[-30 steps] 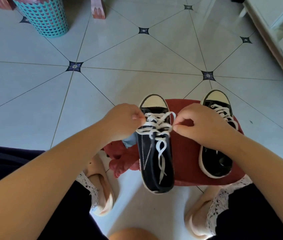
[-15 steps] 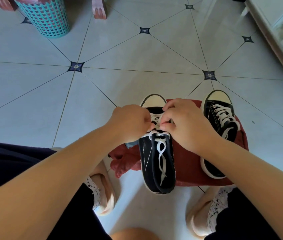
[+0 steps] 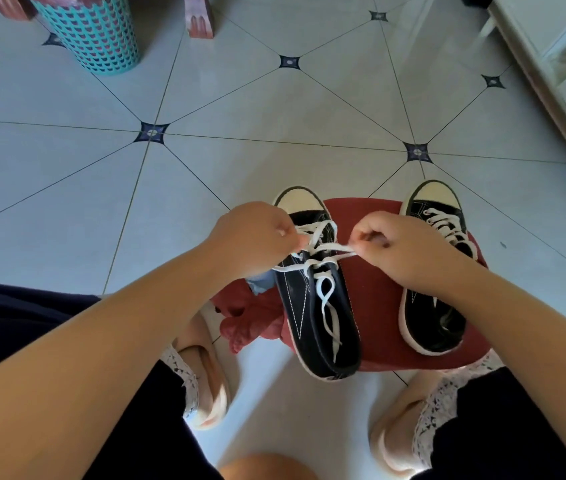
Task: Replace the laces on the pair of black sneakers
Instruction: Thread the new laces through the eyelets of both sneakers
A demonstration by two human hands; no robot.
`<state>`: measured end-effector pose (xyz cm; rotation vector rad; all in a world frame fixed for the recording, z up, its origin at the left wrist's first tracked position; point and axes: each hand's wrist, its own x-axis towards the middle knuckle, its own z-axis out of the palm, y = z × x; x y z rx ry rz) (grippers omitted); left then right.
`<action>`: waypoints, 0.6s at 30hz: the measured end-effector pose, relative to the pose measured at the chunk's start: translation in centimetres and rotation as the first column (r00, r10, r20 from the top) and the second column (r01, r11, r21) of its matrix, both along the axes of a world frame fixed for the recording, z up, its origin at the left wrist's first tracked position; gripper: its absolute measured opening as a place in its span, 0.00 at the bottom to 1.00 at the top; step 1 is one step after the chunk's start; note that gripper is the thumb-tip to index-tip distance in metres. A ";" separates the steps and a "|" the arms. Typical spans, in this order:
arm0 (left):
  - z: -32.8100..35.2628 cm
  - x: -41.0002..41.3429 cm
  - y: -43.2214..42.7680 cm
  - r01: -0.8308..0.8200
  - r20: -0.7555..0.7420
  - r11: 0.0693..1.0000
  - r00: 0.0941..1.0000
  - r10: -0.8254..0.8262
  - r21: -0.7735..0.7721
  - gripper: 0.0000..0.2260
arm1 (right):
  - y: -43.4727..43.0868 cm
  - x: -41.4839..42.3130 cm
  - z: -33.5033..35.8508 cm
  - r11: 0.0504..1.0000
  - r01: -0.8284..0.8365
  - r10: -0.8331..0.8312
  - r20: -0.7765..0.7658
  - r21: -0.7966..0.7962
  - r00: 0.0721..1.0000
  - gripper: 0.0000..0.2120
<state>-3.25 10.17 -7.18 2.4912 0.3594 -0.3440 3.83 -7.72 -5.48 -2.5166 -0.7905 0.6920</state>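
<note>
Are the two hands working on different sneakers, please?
No, the left hand and the right hand both pinch the white lace of one sneaker.

Left hand (image 3: 253,237): back of the hand up, fingers curled in, thumb and fingertips pinching a strand of the white lace (image 3: 330,249); its bare forearm (image 3: 118,341) runs in from the lower left edge with the wrist straight. Right hand (image 3: 402,247): also knuckles up and curled, pinching the lace at its fingertips, its bare forearm (image 3: 517,323) entering from the lower right edge. The two hands sit about level and apart, with the lace stretched between them.
</note>
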 end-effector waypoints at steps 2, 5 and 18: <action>0.1 0.3 -0.5 0.008 -0.002 1.000 1.000 -0.008 0.025 0.18 | 0.8 -0.3 0.0 0.998 -0.023 0.017 0.104 0.060 0.994 0.09; -0.1 0.5 -0.8 0.011 0.006 0.998 1.000 -0.011 0.054 0.13 | 1.9 -0.7 -0.6 0.990 -0.106 0.083 0.221 0.094 0.972 0.10; 0.7 -0.3 -0.1 -0.040 -0.036 0.993 0.999 0.036 -0.115 0.10 | 0.7 0.1 -0.7 0.991 -0.137 0.135 0.168 0.000 0.976 0.03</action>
